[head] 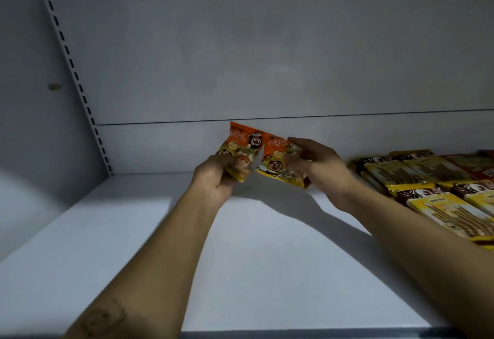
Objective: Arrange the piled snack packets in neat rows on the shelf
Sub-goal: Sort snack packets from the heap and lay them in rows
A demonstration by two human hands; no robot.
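Two orange-and-yellow snack packets, printed with cartoon figures, were held side by side just above the middle of the frame, in front of the pale back panel (pixel 267 57). The left packet (pixel 242 147) was gripped at its lower corner by the left hand (pixel 213 178), whose fingers were curled round the foil. The right packet (pixel 276 163) was pinched along its right edge by the right hand (pixel 318 167), the thumb laid over the front and the other fingers tucked behind. The inner edges of the two packets were brought close together, meeting near the top with a thin gap lower down. Both appeared to be lifted off the white shelf (pixel 240 258), on which dark shadows of the arms were cast. At the right edge of the frame, a pile of yellow-and-brown packets (pixel 433 186) was spread across the shelf, overlapping one another, with a few reddish ones at its far end. A slotted upright (pixel 77 79) was seen running down the upper left of the frame. A faint drawn mark was visible on the left forearm (pixel 107 314) at the lower left.
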